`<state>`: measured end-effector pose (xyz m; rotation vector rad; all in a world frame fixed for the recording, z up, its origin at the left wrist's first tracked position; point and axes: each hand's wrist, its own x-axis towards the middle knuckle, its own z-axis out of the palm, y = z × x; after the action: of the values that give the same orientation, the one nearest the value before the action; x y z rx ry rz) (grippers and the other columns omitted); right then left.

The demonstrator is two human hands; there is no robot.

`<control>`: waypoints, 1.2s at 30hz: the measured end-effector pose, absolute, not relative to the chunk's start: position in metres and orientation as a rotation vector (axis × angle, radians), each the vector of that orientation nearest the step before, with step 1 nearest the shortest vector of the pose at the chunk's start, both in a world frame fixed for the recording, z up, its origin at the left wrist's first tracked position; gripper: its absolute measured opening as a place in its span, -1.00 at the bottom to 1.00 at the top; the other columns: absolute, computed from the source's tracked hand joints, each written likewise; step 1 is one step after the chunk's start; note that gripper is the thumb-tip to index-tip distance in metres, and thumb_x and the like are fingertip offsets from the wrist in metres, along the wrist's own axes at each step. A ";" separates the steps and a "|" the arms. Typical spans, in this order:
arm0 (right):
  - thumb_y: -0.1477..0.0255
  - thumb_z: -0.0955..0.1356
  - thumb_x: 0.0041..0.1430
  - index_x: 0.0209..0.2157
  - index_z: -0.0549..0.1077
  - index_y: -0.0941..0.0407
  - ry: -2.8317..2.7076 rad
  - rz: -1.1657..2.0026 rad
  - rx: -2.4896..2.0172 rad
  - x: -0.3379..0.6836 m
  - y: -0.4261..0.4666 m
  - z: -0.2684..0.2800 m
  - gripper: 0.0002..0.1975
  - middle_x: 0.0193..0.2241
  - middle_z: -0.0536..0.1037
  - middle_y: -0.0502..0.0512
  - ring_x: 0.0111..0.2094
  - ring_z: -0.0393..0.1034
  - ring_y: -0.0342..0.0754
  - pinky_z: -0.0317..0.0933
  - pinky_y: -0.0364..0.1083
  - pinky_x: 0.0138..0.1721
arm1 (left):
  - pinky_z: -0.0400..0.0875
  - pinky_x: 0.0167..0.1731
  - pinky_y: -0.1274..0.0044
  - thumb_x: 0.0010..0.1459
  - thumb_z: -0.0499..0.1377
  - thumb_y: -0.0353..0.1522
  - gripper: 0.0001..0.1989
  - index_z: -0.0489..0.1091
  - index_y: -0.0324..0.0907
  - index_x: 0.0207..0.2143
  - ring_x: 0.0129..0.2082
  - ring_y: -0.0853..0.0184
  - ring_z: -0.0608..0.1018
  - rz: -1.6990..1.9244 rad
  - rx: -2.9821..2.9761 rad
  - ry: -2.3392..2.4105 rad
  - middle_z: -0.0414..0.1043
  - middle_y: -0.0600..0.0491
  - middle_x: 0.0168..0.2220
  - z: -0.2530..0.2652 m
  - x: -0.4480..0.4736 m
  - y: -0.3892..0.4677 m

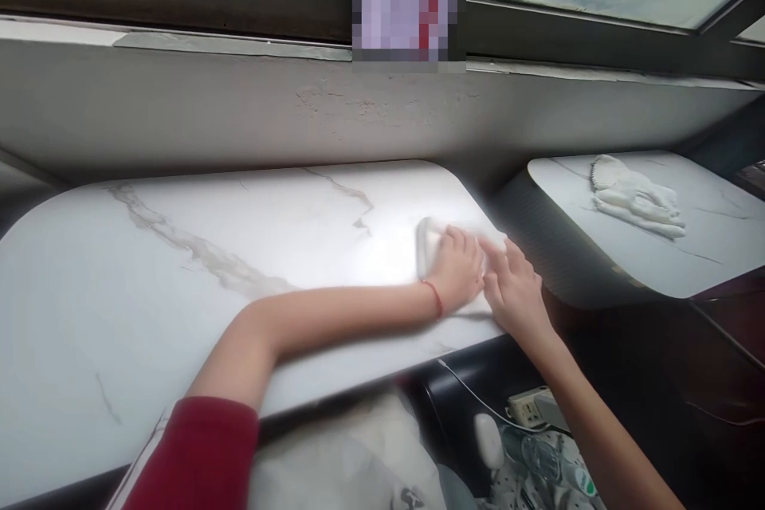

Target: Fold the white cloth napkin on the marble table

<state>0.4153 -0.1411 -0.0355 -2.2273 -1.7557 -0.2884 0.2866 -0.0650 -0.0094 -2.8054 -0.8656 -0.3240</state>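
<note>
A white cloth (425, 243) lies bunched on the right end of a white marble-patterned table (179, 319). My left hand (457, 264), with a thin red band at the wrist, presses on the cloth with its fingers bent into it. Close beside it, my right hand (517, 287) grips the cloth's right part at the table's rounded edge. The hands nearly touch. Motion blurs the cloth, and its underside is hidden.
To the right, across a dark gap, a second marble-patterned table (699, 271) bears folded white cloths (637, 199). Below the near edge are a power strip (529, 408), a white cable (472, 394), a clear bottle (547, 458) and a pale bag (352, 454). A wall (239, 107) and windows stand behind.
</note>
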 end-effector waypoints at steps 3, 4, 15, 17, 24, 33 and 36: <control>0.33 0.08 0.28 0.36 0.14 -0.13 -1.714 -0.255 -2.209 0.410 -0.156 -0.037 -0.39 0.32 0.16 0.29 0.16 0.25 0.42 0.23 0.40 0.01 | 0.31 0.04 0.21 0.34 -0.03 -0.23 -0.43 0.27 -0.42 0.26 0.18 -0.08 0.37 -0.300 -2.809 -0.868 0.33 -0.33 0.21 -0.007 0.286 -0.079; 0.32 0.08 0.28 0.36 0.14 -0.12 -1.712 -0.252 -2.218 0.410 -0.156 -0.037 -0.39 0.32 0.16 0.29 0.16 0.25 0.42 0.23 0.41 0.01 | 0.32 0.03 0.20 0.34 -0.02 -0.23 -0.44 0.28 -0.40 0.26 0.17 -0.07 0.37 -0.302 -2.814 -0.862 0.34 -0.32 0.20 -0.007 0.286 -0.079; 0.39 0.05 0.28 0.27 0.22 0.14 -2.032 -0.383 -2.031 0.383 -0.047 -0.046 -0.44 0.36 0.10 0.39 0.40 -0.07 0.28 0.03 0.33 0.21 | 0.22 0.11 0.22 0.33 -0.02 -0.29 -0.47 0.26 -0.39 0.26 0.18 -0.03 0.34 -0.272 -2.788 -1.110 0.33 -0.26 0.21 -0.008 0.237 -0.003; 0.40 0.06 0.26 0.25 0.23 0.16 -2.081 -0.323 -1.960 0.367 -0.010 -0.047 -0.44 0.33 0.15 0.42 0.36 0.02 0.24 0.07 0.29 0.19 | 0.19 0.12 0.24 0.33 -0.03 -0.30 -0.46 0.24 -0.44 0.26 0.19 -0.03 0.33 -0.278 -2.771 -1.199 0.31 -0.29 0.22 -0.008 0.217 0.022; 0.39 0.09 0.21 0.22 0.28 0.18 -2.057 -0.223 -1.853 0.315 0.091 -0.044 -0.43 0.26 0.26 0.40 0.29 0.09 0.22 0.03 0.25 0.21 | 0.17 0.10 0.27 0.33 -0.06 -0.32 -0.47 0.23 -0.46 0.24 0.17 -0.01 0.32 -0.378 -2.729 -1.369 0.26 -0.35 0.23 -0.005 0.163 0.098; 0.40 0.11 0.18 0.16 0.34 0.17 -1.972 -0.226 -1.800 0.302 0.113 -0.045 -0.46 0.14 0.36 0.37 0.17 0.17 0.21 0.08 0.20 0.17 | 0.18 0.09 0.26 0.32 -0.09 -0.33 -0.51 0.27 -0.35 0.21 0.15 0.02 0.32 -0.480 -2.679 -1.421 0.26 -0.29 0.22 -0.012 0.153 0.113; 0.37 0.11 0.19 0.18 0.32 0.17 -1.972 -0.200 -1.864 0.298 0.107 -0.040 -0.45 0.15 0.34 0.37 0.15 0.15 0.21 0.11 0.20 0.13 | 0.18 0.09 0.27 0.32 -0.10 -0.32 -0.51 0.27 -0.34 0.21 0.15 0.03 0.32 -0.464 -2.673 -1.430 0.27 -0.29 0.22 -0.013 0.153 0.110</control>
<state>0.2979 0.1067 -0.0402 -1.8637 -1.9720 -0.1997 0.1527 0.1103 -0.0130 -2.6730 -1.4300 -0.4639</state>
